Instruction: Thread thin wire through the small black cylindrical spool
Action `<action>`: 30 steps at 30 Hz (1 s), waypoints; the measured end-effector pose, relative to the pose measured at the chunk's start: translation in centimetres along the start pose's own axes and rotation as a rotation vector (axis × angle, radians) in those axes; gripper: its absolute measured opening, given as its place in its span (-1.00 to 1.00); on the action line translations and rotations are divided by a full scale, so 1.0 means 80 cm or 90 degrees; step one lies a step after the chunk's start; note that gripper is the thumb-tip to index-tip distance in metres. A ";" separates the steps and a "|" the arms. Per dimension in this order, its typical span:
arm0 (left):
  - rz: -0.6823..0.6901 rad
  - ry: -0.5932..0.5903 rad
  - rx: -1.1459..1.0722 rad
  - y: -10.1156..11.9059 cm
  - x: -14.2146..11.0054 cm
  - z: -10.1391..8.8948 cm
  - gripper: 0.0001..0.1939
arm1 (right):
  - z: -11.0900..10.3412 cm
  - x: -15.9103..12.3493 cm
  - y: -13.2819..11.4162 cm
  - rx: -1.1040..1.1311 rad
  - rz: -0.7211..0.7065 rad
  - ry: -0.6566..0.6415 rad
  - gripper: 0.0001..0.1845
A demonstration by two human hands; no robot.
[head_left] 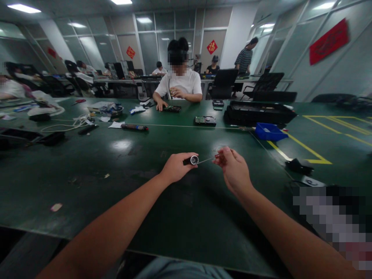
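My left hand (pixel 175 167) is closed around a short black cylinder (pixel 194 159) with a silver rim, possibly a flashlight. Its round open end faces me, and small details show inside. From the right, my right hand (pixel 236 170) pinches a thin metal rod (pixel 205 160), like a slim screwdriver or pick. The rod's far tip reaches the lower edge of the cylinder's rim; whether it touches is too small to tell. My right fingers hide the rod's other end. Both hands are held just above the green table (pixel 174 217).
Across the table a person in a white shirt (pixel 186 83) handles a circuit board (pixel 173 109). Hard drives (pixel 205 121), a long black tray (pixel 258 113) and a blue bin (pixel 269 132) lie ahead. A dark electric screwdriver (pixel 134 127) and a cable (pixel 68 124) lie left.
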State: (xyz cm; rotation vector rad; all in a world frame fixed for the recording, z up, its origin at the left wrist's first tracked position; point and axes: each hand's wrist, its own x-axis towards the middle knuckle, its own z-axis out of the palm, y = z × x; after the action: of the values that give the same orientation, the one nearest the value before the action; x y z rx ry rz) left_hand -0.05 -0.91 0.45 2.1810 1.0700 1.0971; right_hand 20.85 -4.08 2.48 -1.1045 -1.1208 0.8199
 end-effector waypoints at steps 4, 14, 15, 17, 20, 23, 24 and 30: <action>-0.007 0.007 -0.002 -0.002 0.000 0.001 -0.57 | 0.001 -0.008 -0.011 -0.116 -0.085 0.020 -0.68; 0.008 -0.003 0.006 -0.001 -0.001 0.002 -0.57 | 0.003 -0.021 -0.023 -0.294 -0.212 -0.018 -0.72; 0.007 -0.002 0.008 -0.001 -0.001 0.002 -0.57 | 0.003 -0.021 -0.023 -0.300 -0.218 -0.019 -0.73; 0.005 -0.003 0.014 0.000 0.000 0.002 -0.57 | 0.003 -0.022 -0.024 -0.311 -0.228 -0.022 -0.73; 0.002 -0.007 0.021 0.000 0.000 0.001 -0.59 | 0.002 -0.022 -0.027 -0.348 -0.245 -0.031 -0.72; 0.009 -0.016 0.025 -0.002 -0.001 0.001 -0.60 | -0.001 -0.019 -0.030 -0.417 -0.248 -0.037 -0.65; 0.012 -0.019 0.026 -0.003 -0.001 0.001 -0.60 | -0.002 -0.018 -0.030 -0.436 -0.248 -0.035 -0.62; 0.016 -0.018 0.038 -0.006 -0.001 0.002 -0.61 | -0.001 -0.021 -0.031 -0.437 -0.260 -0.066 -0.69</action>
State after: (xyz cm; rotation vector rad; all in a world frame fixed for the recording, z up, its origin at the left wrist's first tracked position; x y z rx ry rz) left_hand -0.15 -0.73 0.02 2.2555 1.0794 1.0540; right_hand 20.45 -6.32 4.37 -1.3243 -1.7138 0.1581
